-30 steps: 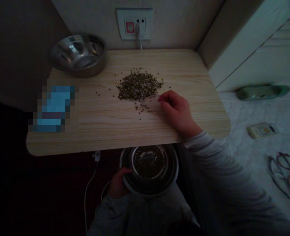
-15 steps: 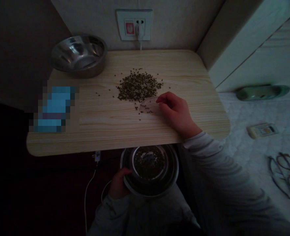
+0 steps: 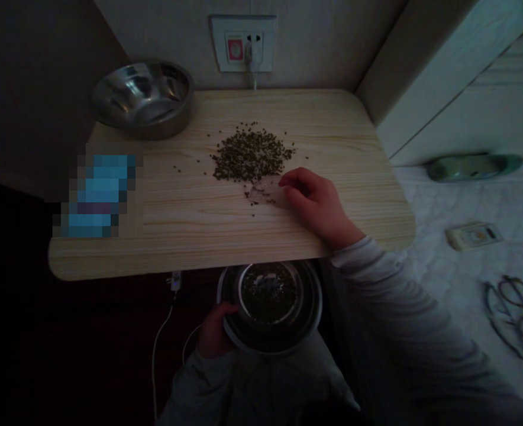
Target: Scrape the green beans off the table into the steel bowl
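Evidently, the right hand (image 3: 315, 204) pinched a clear plastic piece (image 3: 268, 187) between closed fingertips, small green beans (image 3: 250, 155) heaped beyond and left of them; below, the left hand (image 3: 216, 334) gripped a steel basin (image 3: 309, 310). A low, flat edge probably best limited scattering.

Table (image 3: 190, 222), scattered grains (image 3: 248, 155), metal bowl (image 3: 155, 121), perhaps a phone (image 3: 104, 192)

Dim light all round here! A pale wall (image 3: 315, 47) rises at the back, carrying a white socket plate (image 3: 268, 62); below it sits the wood-grained counter (image 3: 190, 236), corners rounded. Over right, a pale panel (image 3: 461, 106) meets white quilted bedding (image 3: 434, 207), while deep shadow swallows the lower left.
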A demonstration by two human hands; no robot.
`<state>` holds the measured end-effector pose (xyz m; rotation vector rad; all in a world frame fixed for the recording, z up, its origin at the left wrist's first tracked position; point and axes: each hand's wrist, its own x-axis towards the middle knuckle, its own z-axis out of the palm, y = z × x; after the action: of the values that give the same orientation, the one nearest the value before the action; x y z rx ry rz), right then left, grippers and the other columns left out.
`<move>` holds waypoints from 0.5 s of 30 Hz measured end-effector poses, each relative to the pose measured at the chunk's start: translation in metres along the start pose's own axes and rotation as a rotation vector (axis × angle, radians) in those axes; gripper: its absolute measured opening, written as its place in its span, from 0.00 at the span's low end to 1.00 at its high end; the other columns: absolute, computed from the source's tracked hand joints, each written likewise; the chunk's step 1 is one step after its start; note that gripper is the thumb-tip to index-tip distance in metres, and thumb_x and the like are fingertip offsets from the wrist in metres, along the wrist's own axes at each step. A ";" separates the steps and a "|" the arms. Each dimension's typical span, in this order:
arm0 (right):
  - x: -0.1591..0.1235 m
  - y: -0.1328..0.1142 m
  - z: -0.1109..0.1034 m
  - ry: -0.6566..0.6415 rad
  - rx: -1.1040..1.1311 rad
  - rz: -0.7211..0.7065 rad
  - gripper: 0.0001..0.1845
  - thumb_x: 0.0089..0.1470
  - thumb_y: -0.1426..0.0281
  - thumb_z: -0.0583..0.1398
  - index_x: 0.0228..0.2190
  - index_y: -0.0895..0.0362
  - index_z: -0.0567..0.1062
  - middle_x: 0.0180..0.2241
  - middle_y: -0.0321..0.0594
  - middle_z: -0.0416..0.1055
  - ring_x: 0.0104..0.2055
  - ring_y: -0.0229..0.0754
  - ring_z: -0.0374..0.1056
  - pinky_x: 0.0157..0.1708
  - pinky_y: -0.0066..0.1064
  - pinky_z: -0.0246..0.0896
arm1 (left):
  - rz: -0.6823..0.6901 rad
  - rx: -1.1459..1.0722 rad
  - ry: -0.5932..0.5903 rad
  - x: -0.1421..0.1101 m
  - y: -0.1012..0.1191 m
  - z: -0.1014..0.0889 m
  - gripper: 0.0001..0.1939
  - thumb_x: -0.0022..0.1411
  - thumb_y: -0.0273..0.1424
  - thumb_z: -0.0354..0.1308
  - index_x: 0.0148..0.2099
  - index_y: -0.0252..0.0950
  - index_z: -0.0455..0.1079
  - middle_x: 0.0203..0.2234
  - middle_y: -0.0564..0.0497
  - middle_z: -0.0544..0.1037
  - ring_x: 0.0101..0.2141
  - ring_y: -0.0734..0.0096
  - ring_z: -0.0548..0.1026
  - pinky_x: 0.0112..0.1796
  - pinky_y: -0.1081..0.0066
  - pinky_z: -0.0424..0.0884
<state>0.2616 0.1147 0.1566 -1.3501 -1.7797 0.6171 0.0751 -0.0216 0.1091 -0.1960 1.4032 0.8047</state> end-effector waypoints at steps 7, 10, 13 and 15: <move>0.001 -0.002 -0.003 -0.053 -0.014 -0.030 0.09 0.43 0.76 0.52 0.29 0.61 0.71 0.24 0.36 0.66 0.27 0.34 0.61 0.27 0.25 0.55 | -0.067 -0.034 0.037 -0.004 0.003 0.004 0.19 0.45 0.14 0.45 0.09 0.29 0.67 0.07 0.48 0.69 0.12 0.78 0.66 0.16 0.81 0.63; 0.001 -0.002 -0.002 -0.069 0.002 -0.035 0.09 0.43 0.76 0.53 0.29 0.61 0.71 0.25 0.37 0.67 0.28 0.35 0.62 0.29 0.26 0.56 | -0.004 0.001 0.053 -0.006 0.004 0.004 0.19 0.44 0.14 0.46 0.08 0.31 0.66 0.07 0.49 0.69 0.12 0.78 0.66 0.17 0.81 0.63; 0.000 -0.001 -0.002 -0.083 0.023 -0.032 0.09 0.44 0.75 0.52 0.29 0.62 0.71 0.25 0.37 0.67 0.28 0.35 0.62 0.29 0.27 0.56 | 0.031 0.053 0.007 -0.003 0.001 -0.002 0.15 0.42 0.15 0.49 0.11 0.30 0.69 0.09 0.49 0.71 0.14 0.76 0.68 0.19 0.78 0.65; 0.000 -0.001 -0.002 -0.091 0.024 -0.031 0.09 0.43 0.75 0.52 0.28 0.61 0.70 0.25 0.37 0.67 0.28 0.35 0.62 0.29 0.27 0.56 | 0.061 0.069 -0.031 0.000 -0.001 -0.007 0.12 0.40 0.15 0.51 0.13 0.31 0.70 0.11 0.49 0.72 0.16 0.75 0.69 0.22 0.78 0.66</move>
<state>0.2629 0.1142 0.1586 -1.2936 -1.8562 0.6907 0.0702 -0.0262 0.1070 -0.0876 1.4108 0.8049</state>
